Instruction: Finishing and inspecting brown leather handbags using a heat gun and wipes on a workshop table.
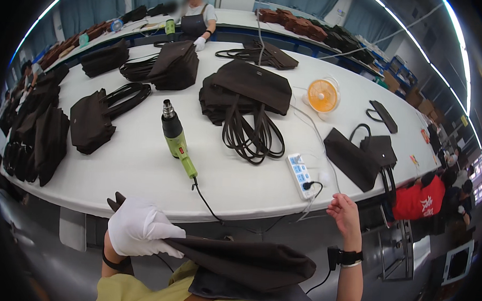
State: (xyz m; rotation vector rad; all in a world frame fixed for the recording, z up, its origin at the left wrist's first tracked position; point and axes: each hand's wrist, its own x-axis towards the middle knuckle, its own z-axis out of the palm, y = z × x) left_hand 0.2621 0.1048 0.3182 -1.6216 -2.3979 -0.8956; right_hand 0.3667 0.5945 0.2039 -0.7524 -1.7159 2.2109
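My left hand [141,228], in a white glove, is closed on one end of a dark brown fabric bag [247,261]. The bag stretches sideways across my lap, below the table's front edge. A dark strap end [116,200] sticks up past the glove. My bare right hand [345,215] is raised at the table edge, its thumb and fingertips drawn together. A thin pale cord [327,154] runs down to those fingertips; whether they pinch it I cannot tell. On the white table [137,183], a green heat gun [178,142] lies nearest the left hand, nozzle pointing away.
A white power strip [300,176] with a black plug lies near the right hand. Brown bags are piled mid-table [249,89], at left [37,141] and at right [359,153]. An orange fan [323,96] stands behind. Another person [198,19] works across the table.
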